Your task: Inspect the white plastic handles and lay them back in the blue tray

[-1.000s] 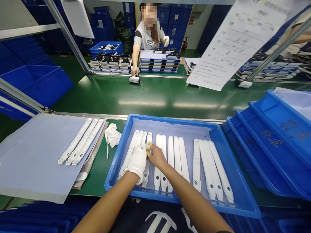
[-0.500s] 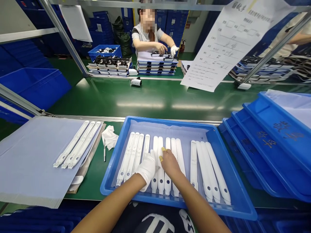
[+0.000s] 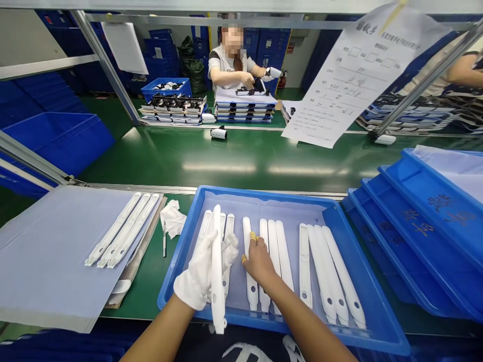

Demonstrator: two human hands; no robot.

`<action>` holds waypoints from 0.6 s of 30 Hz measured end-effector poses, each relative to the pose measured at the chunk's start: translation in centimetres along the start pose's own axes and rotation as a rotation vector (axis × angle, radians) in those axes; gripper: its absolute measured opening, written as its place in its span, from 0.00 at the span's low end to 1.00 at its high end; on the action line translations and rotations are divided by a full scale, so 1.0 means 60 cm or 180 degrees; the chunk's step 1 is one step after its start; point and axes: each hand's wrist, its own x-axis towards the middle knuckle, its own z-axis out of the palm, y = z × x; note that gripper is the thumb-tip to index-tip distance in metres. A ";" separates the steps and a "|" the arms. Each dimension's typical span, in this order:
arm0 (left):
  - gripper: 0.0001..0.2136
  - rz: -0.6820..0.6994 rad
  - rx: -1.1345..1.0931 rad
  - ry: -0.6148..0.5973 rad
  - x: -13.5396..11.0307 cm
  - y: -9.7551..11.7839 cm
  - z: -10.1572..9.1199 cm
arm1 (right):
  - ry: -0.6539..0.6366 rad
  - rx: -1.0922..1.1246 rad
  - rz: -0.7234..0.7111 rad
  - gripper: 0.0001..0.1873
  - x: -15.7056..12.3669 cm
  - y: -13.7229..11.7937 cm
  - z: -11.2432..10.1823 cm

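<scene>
In the head view, my left hand (image 3: pixel 196 271), in a white glove, is closed around a long white plastic strip (image 3: pixel 217 271), lifted and tilted above the tray's left part. Its fingers show on the strip's right side. My right hand (image 3: pixel 260 259), bare with yellow finger covers on two fingertips, reaches into the blue tray (image 3: pixel 337 261). Its thumb and a finger close on the edges of another white plastic strip (image 3: pixel 249 286) lying there. More white strips (image 3: pixel 275 261) lie right beside that hand. Several strips (image 3: pixel 228 226) are partly hidden behind my left hand.
White strips (image 3: pixel 326 271) lie at the tray's right. Left, three strips (image 3: pixel 124 231) rest on a sheet-covered stack (image 3: pixel 45 251), near a crumpled cloth (image 3: pixel 172 218) and a pen (image 3: pixel 164 241). Stacked blue trays (image 3: pixel 415 241) stand right. A co-worker (image 3: pixel 232 65) handles parts across the green bench (image 3: pixel 234 163).
My left hand has lifted one strip from the middle group and moved it left and towards me. My right hand has shifted slightly to the neighbouring strip. The camera view has tilted up a little.
</scene>
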 end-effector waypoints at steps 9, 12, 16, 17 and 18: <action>0.13 0.0165 -0.0041 -0.0008 -0.033 -0.006 0.021 | -0.0456 0.2431 0.0127 0.21 -0.004 -0.013 -0.051; 0.12 0.0553 0.0265 0.0232 -0.046 -0.008 0.044 | -0.0504 0.3072 -0.0111 0.27 -0.043 -0.030 -0.061; 0.19 0.0685 0.0650 0.0021 -0.069 -0.014 0.061 | -0.0807 0.3843 -0.0411 0.30 -0.093 -0.039 -0.048; 0.19 0.0672 0.0688 -0.0117 -0.074 -0.017 0.063 | -0.0904 0.3885 -0.0516 0.30 -0.101 -0.037 -0.041; 0.18 0.0651 0.0699 -0.0248 -0.079 -0.020 0.064 | -0.0995 0.3840 -0.0637 0.31 -0.108 -0.035 -0.035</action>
